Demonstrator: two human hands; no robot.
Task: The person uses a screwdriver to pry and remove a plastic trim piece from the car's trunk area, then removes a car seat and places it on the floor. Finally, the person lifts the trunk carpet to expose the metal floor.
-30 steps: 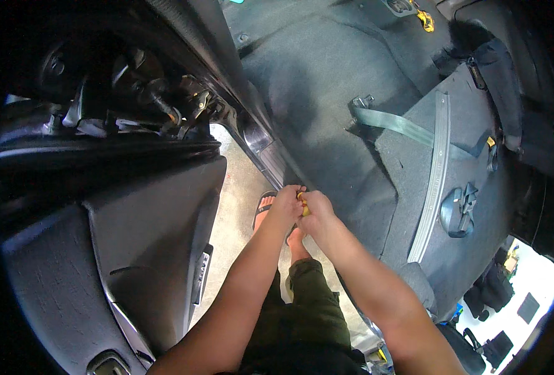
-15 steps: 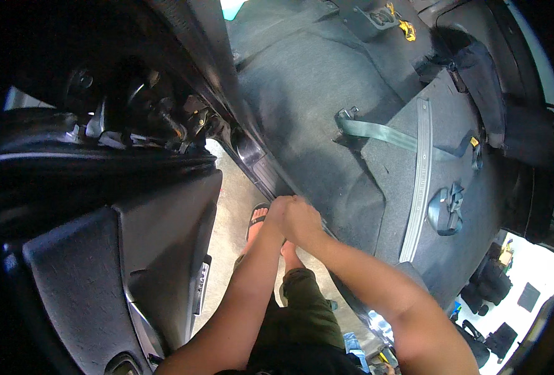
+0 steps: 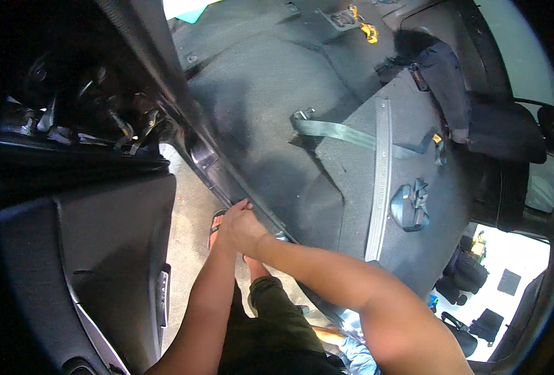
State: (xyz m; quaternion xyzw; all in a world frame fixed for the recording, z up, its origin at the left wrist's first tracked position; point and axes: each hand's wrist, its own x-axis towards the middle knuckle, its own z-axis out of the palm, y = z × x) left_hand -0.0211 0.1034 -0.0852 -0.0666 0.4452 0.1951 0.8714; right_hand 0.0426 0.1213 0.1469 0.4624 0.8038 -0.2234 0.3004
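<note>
My left hand [image 3: 229, 226] and my right hand [image 3: 247, 230] are pressed together at the inner edge of a vehicle's door sill [image 3: 224, 181]. The right overlaps the left, and both look closed, with a few fingertips showing on the sill side. Whatever they grip, if anything, is hidden between them. Beside the hands runs the edge of a grey carpeted vehicle floor [image 3: 258, 125]. Below them, my sandalled foot [image 3: 217, 226] stands on the pale ground.
An open black door [image 3: 114, 250] stands at left. A pale green belt strap [image 3: 336, 130] and a metal rail [image 3: 381, 181] cross the floor; a dark buckle [image 3: 410, 205] lies right. Low down, another person's arm [image 3: 328, 335] and pale blue clothing [image 3: 358, 357] show. Black bags [image 3: 468, 272] lie outside.
The vehicle interior and door have shifted left in the picture. My joined hands have moved left and slightly down along with them, still together at the sill. More of another person shows below.
</note>
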